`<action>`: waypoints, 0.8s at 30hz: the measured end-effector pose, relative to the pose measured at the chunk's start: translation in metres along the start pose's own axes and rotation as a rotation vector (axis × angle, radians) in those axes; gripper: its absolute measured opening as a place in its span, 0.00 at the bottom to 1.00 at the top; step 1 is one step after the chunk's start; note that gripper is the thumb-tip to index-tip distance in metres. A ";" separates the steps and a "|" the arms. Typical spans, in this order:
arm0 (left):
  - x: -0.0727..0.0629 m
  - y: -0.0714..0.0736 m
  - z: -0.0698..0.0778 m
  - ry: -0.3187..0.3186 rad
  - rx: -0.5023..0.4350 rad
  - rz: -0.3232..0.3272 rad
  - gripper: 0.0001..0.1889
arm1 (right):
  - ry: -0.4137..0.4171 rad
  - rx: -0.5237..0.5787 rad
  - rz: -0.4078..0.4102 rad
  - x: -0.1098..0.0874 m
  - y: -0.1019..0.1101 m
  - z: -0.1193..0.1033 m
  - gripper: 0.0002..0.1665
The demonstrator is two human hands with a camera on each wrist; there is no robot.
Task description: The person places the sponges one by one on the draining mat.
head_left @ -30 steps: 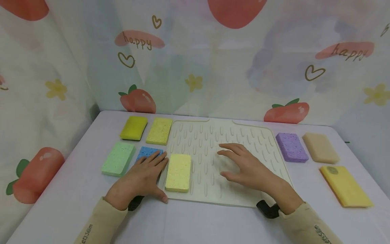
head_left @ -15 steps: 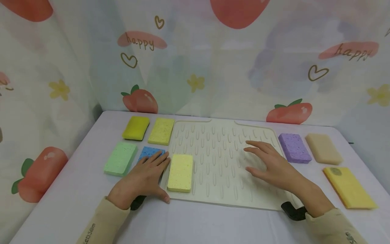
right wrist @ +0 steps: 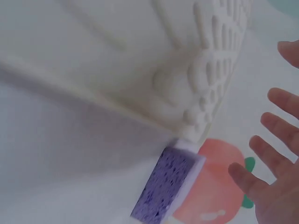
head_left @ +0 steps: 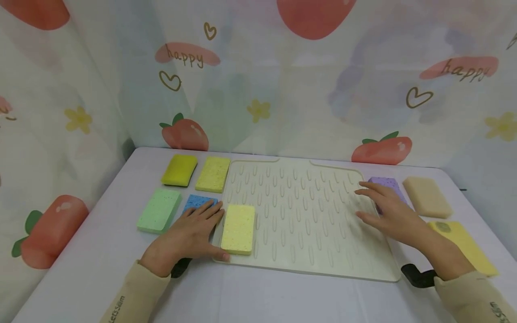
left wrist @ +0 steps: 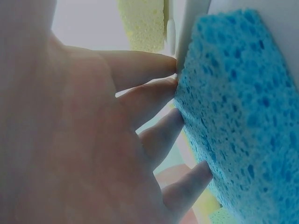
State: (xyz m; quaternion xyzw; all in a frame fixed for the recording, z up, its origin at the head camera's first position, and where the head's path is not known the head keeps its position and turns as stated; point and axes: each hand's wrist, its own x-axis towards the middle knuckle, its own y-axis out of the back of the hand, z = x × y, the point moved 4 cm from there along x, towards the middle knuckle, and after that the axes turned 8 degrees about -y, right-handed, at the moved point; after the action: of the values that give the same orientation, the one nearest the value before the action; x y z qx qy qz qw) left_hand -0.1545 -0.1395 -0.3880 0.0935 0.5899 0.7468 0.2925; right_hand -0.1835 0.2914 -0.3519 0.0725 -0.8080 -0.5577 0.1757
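My left hand (head_left: 183,242) lies with fingers spread over the blue sponge (head_left: 199,201), left of the mat. In the left wrist view its fingertips (left wrist: 170,88) reach the edge of the blue sponge (left wrist: 243,116). The thumb is by the near left corner of the cream ridged mat (head_left: 299,237), close to a pale yellow sponge (head_left: 238,229) lying on it. With fingers apart and nothing in it, my right hand (head_left: 392,215) hovers at the mat's right edge and partly covers the purple sponge (head_left: 383,181). The right wrist view shows that purple sponge (right wrist: 163,186) below the fingers.
On the left are a green sponge (head_left: 159,211), a bright yellow sponge with a dark underside (head_left: 179,170) and a speckled yellow sponge (head_left: 212,175). A beige sponge (head_left: 427,196) and a yellow rectangular pad (head_left: 470,251) lie far right. A printed curtain (head_left: 299,98) backs the table.
My right hand has moved right, from above the middle of the mat to its right edge, in front of the purple sponge. The left thumb has shifted slightly right; the sponges lie as before.
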 end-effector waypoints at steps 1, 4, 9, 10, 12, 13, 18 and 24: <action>0.000 0.000 0.000 0.000 0.002 0.002 0.61 | 0.004 -0.005 0.009 0.000 0.001 0.004 0.29; 0.000 -0.001 0.000 -0.005 0.003 0.007 0.62 | 0.032 -0.031 0.053 0.002 0.002 0.017 0.29; -0.001 -0.001 0.000 -0.023 0.018 0.008 0.67 | 0.035 -0.058 0.063 0.004 0.005 0.040 0.32; -0.001 -0.001 0.000 -0.024 0.023 0.007 0.67 | 0.025 -0.057 0.052 0.004 0.005 0.044 0.32; -0.001 -0.002 0.001 -0.022 0.033 0.003 0.68 | -0.009 -0.052 0.023 0.005 0.006 0.053 0.32; -0.001 -0.002 0.001 -0.022 0.036 0.003 0.68 | -0.021 -0.052 0.014 0.006 0.006 0.056 0.33; -0.001 -0.002 0.001 -0.014 0.053 0.007 0.68 | -0.077 -0.054 -0.047 0.012 0.006 0.069 0.36; -0.001 -0.003 0.002 -0.022 0.051 0.006 0.68 | -0.158 -0.088 -0.142 0.017 0.005 0.083 0.48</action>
State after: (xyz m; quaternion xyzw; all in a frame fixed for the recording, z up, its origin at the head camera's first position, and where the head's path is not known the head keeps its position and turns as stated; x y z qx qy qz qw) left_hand -0.1522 -0.1383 -0.3901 0.1110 0.6052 0.7313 0.2943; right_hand -0.2295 0.3604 -0.3700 0.0776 -0.7868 -0.6078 0.0743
